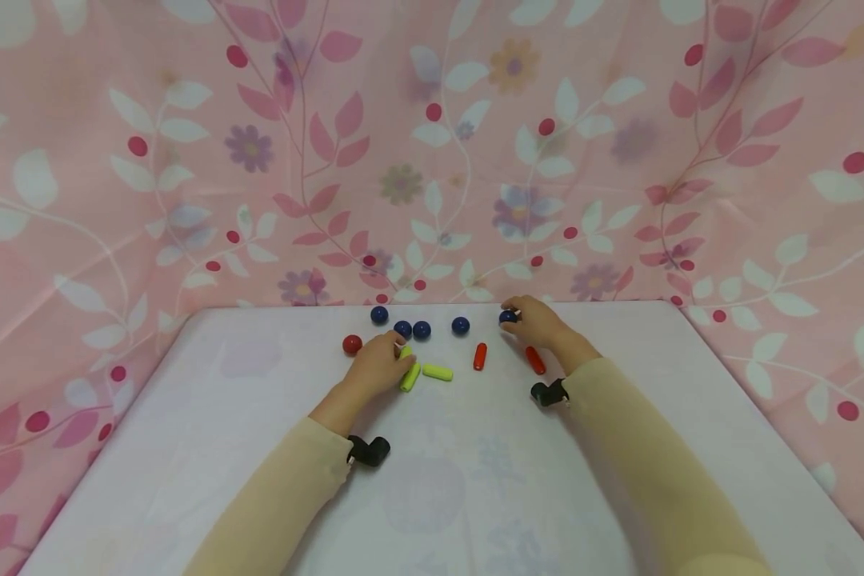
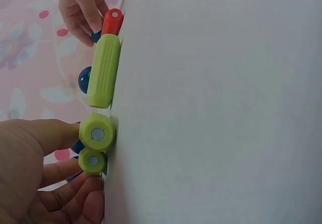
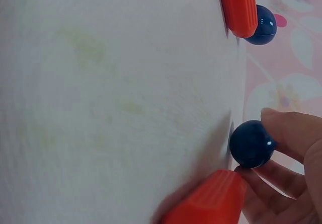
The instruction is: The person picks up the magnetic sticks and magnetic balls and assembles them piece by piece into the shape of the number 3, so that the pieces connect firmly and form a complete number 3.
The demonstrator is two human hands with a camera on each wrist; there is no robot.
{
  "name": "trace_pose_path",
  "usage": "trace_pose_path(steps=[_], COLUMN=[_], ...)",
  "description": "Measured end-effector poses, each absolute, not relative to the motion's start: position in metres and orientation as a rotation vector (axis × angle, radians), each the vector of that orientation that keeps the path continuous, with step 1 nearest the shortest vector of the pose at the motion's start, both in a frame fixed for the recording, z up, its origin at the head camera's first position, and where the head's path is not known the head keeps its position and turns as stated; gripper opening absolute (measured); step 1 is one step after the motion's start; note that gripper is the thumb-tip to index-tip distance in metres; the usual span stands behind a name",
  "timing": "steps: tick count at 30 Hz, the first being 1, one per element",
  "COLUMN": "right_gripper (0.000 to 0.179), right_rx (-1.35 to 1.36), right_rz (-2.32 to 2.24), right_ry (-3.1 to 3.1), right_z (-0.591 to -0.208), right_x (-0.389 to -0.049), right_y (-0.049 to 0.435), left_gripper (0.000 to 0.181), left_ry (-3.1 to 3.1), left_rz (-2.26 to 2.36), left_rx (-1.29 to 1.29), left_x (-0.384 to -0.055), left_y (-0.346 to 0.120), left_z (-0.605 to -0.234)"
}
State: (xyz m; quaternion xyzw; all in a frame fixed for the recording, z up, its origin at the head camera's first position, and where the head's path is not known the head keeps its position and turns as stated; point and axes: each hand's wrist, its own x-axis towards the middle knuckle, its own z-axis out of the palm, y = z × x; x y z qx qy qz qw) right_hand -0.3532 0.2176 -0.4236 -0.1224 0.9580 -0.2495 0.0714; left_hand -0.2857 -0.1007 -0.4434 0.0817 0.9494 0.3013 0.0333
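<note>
In the head view my left hand (image 1: 378, 364) is at the left of the group, its thumb and fingers around a yellow-green rod (image 1: 406, 351) that it partly hides. A second yellow-green rod (image 1: 410, 378) lies against the fingers; in the left wrist view both rods show their round ends, one rod end (image 2: 97, 133) beside the thumb. A third yellow-green rod (image 1: 438, 372) lies just to the right. My right hand (image 1: 540, 324) pinches a dark blue ball (image 3: 252, 144) between thumb and fingers at the table's far edge. A red rod (image 1: 535, 360) lies beneath that hand.
Several more dark blue balls, among them one ball (image 1: 461, 326) between the hands, stand along the far edge of the white table (image 1: 432, 496). A red ball (image 1: 352, 345) lies left of the left hand. Another red rod (image 1: 480, 357) lies in the middle. Behind hangs a flowered pink cloth (image 1: 403, 144).
</note>
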Motion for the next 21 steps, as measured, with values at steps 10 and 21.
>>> trace_pose_path(steps=[10, 21], right_gripper=[0.041, 0.038], right_rx=[-0.349, -0.354], right_rz=[-0.838, -0.949], right_ry=[2.887, 2.873], right_z=[-0.4291, -0.4327], right_x=[-0.3538, -0.3533], right_y=[0.2175, 0.2207], left_gripper=[0.032, 0.027], left_ry=[2.908, 2.933], left_rz=[0.941, 0.936], left_rx=[0.266, 0.306], left_x=[-0.2903, -0.2912], left_y=[-0.0997, -0.1020], left_z=[-0.4448, -0.4476])
